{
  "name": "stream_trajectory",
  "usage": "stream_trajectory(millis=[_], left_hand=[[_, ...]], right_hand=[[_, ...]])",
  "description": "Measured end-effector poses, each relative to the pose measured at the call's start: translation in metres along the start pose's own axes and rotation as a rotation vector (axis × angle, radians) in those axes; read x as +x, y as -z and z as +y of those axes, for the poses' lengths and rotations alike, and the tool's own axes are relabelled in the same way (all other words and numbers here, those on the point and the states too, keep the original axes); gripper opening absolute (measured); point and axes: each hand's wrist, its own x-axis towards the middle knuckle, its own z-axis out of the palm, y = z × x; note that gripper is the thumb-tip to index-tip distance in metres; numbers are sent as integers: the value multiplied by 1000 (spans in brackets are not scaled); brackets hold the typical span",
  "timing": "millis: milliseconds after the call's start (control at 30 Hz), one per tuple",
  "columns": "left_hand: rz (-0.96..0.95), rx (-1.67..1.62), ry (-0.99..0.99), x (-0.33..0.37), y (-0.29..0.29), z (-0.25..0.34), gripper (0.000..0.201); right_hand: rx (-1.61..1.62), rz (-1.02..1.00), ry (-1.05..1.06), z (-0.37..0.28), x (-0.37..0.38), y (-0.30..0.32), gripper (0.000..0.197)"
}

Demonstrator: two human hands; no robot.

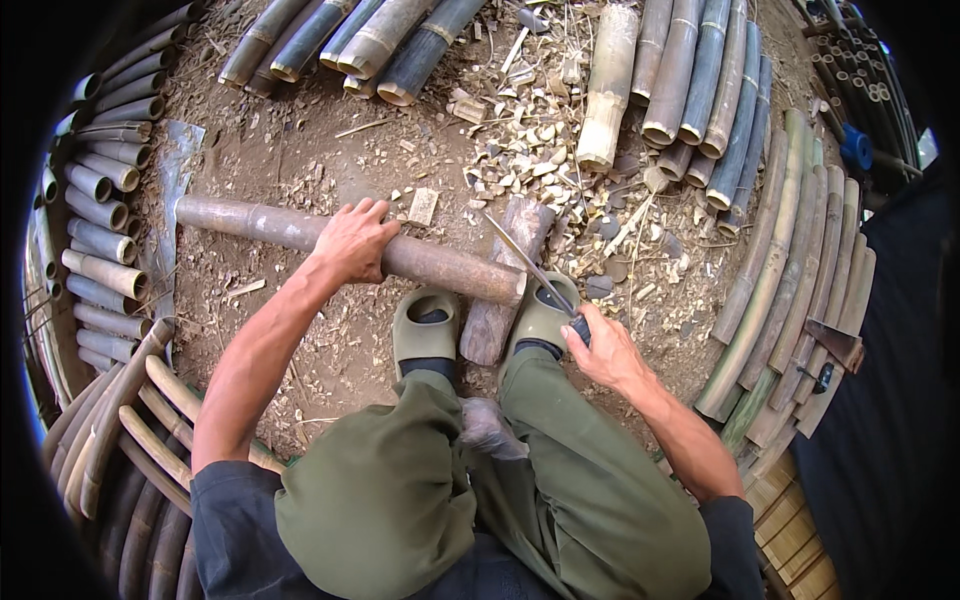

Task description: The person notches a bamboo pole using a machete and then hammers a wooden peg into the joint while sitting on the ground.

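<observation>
A thick brown bamboo pole [270,225] lies slantwise across the ground before me. My left hand [354,243] is closed over its middle. The pole's right end rests on a short wooden log [490,330] between my feet. My right hand [604,346] grips the dark handle of a long-bladed knife [519,252]. The blade points up and to the left, over the log and just beyond the pole's cut end. I cannot tell whether the blade touches the pole.
Pale wood chips [530,150] litter the dirt. Bamboo poles lie at the far left [375,40], far right [690,90] and right side [790,280]. Short bamboo pieces [100,230] are stacked at left, curved ones [120,420] nearer. A broad-bladed tool [836,343] lies on the right-hand poles.
</observation>
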Motion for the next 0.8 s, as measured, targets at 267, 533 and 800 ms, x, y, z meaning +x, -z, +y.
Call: stream_trajectory(millis=[267, 533, 800], left_hand=[[76, -70, -22, 0, -15, -7, 44], [142, -73, 8, -4, -24, -6, 48], [294, -48, -10, -10, -31, -2, 42]], right_hand=[[100, 287, 370, -20, -4, -13, 36], [147, 221, 331, -46, 1, 11, 36], [-102, -65, -50, 7, 4, -11, 37]])
